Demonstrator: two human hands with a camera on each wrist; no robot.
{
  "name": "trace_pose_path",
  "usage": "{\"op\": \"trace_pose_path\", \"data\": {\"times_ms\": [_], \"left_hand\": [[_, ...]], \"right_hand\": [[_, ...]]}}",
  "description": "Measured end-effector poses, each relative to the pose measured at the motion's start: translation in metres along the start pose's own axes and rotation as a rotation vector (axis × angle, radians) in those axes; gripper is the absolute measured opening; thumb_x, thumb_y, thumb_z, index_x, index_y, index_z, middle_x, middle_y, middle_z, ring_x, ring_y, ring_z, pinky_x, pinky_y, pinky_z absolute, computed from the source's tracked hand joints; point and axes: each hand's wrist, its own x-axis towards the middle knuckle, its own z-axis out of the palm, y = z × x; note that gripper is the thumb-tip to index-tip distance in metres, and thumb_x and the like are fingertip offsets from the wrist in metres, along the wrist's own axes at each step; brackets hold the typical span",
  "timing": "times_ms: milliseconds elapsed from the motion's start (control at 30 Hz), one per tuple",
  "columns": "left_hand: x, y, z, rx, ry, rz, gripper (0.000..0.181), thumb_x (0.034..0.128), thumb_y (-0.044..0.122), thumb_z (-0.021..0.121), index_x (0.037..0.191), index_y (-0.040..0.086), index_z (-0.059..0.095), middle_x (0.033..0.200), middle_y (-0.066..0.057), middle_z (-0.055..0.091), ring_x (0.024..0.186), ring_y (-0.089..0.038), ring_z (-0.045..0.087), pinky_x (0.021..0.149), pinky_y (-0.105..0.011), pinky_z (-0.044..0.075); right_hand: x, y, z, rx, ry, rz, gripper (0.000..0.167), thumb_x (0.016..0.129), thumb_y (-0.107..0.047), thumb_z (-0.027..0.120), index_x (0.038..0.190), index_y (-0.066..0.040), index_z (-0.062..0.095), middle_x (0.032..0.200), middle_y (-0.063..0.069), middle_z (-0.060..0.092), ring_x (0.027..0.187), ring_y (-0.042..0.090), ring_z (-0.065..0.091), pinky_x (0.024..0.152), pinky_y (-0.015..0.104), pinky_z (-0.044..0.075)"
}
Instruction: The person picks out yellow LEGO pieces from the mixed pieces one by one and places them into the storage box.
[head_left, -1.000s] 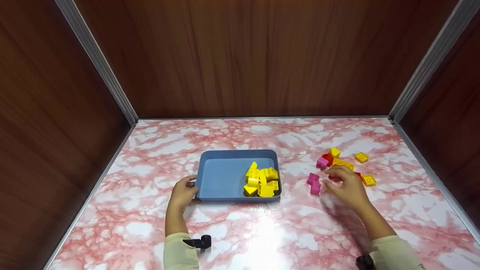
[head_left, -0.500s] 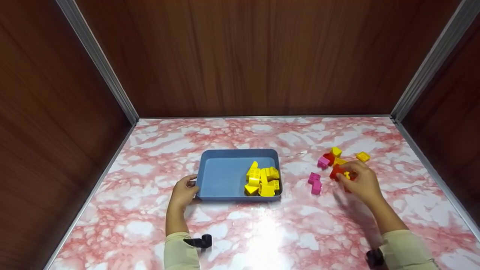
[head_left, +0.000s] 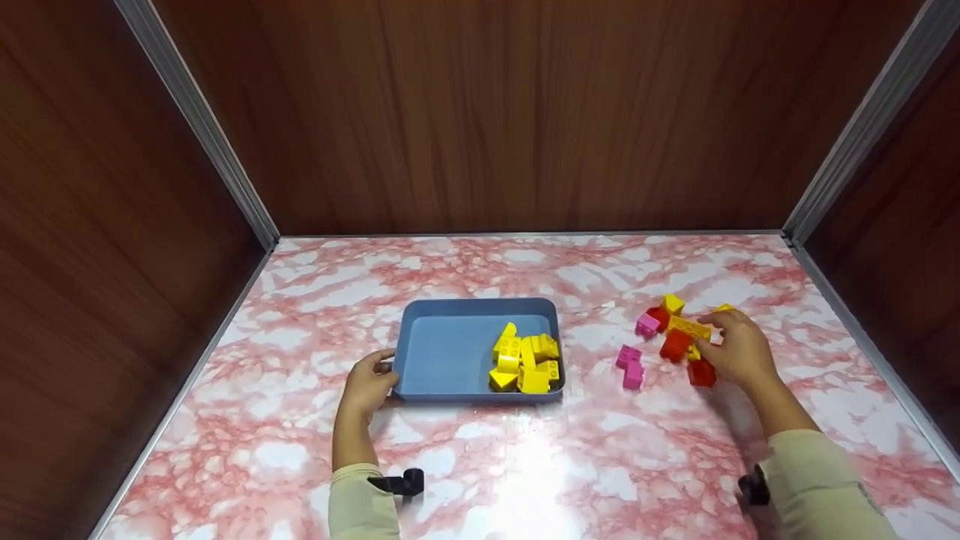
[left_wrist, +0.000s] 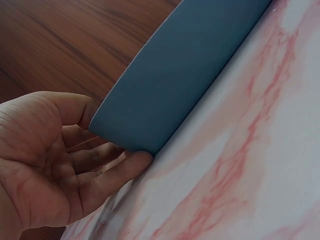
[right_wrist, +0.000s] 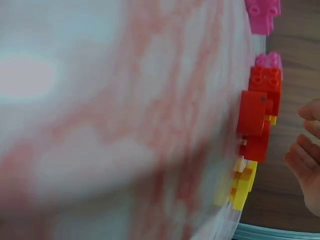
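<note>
My left hand [head_left: 367, 384] grips the left end of a shallow blue-grey tray [head_left: 442, 356]. In the left wrist view its fingers [left_wrist: 112, 175] bend against the tray's corner. Yellow toy building bricks [head_left: 534, 379] lie piled in the tray's right side. My right hand [head_left: 741, 351] hovers over the right edge of a loose group of bricks, fingers curved. The right wrist view shows that hand [right_wrist: 307, 160] with fingers apart and nothing visible between them. Closest to it are a long yellow brick [head_left: 688, 327] and red bricks [head_left: 676, 345]; it hides part of the group.
Pink bricks [head_left: 631, 375] lie between the tray and the mixed group. Another pink brick [head_left: 647, 325] and a yellow brick [head_left: 673, 304] sit farther back. Dark wood panels [head_left: 525, 120] enclose the marbled table [head_left: 337, 277] at the back and sides.
My right hand has shifted rightward across the bricks, uncovering red bricks and the long yellow one, and now covers the yellow square piece at the right. The left hand and tray have stayed put.
</note>
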Motion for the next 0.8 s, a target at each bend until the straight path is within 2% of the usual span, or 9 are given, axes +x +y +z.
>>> {"op": "trace_pose_path", "data": {"times_ms": [233,400,633,800], "left_hand": [[0.0,0.002,0.0,-0.003,-0.001,0.0,0.053,0.0864,-0.006,0.051,0.139,0.0,0.05,0.12,-0.025,0.054,0.099,-0.038,0.061,0.068,-0.047,0.059],[0.0,0.001,0.001,-0.011,-0.003,-0.004,0.053,0.0855,-0.007,0.051,0.138,-0.001,0.051,0.119,-0.025,0.055,0.099,-0.037,0.061,0.068,-0.048,0.059],[0.001,-0.002,0.001,-0.021,-0.002,0.001,0.053,0.0843,-0.008,0.05,0.136,-0.001,0.052,0.118,-0.024,0.056,0.099,-0.035,0.06,0.067,-0.049,0.058],[0.002,-0.002,0.0,-0.026,0.002,0.003,0.054,0.0833,-0.008,0.049,0.136,-0.001,0.052,0.117,-0.024,0.057,0.096,-0.034,0.062,0.065,-0.047,0.059]], "right_hand": [[0.02,0.003,0.001,-0.025,-0.167,0.055,0.044,0.089,-0.008,0.064,0.128,0.009,0.055,0.134,0.034,0.045,0.121,0.051,0.041,0.102,0.065,0.033],[0.025,0.007,0.006,0.007,-0.264,0.106,0.046,0.091,-0.004,0.059,0.134,0.011,0.049,0.139,0.035,0.04,0.122,0.052,0.04,0.103,0.063,0.033],[0.028,0.008,0.01,0.002,-0.292,0.171,0.045,0.092,-0.001,0.055,0.135,0.011,0.048,0.135,0.035,0.044,0.114,0.048,0.046,0.102,0.063,0.036],[0.028,0.008,0.012,-0.018,-0.249,0.139,0.036,0.092,-0.001,0.057,0.125,0.014,0.055,0.127,0.035,0.05,0.11,0.048,0.049,0.101,0.063,0.037]]}}
